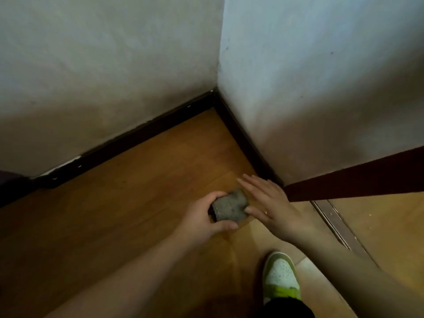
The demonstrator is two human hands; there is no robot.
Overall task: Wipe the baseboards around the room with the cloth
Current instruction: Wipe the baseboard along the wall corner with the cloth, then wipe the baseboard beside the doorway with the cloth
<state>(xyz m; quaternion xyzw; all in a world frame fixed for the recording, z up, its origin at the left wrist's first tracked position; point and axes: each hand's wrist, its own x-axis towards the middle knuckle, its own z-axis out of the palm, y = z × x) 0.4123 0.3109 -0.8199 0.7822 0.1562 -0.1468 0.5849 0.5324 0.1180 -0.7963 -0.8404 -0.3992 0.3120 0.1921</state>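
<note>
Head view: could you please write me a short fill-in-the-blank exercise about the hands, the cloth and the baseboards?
1. The grey cloth is gripped by the ____ hand.
2. The right hand has its fingers ____.
3. The dark baseboards meet in a ____.
4. On the floor stands a green and white ____.

Missing words: left; straight; corner; shoe

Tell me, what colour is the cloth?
Grey, the cloth shows best in the head view.

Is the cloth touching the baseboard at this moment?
No, the left hand grips the cloth above the floor, apart from the baseboard.
</note>
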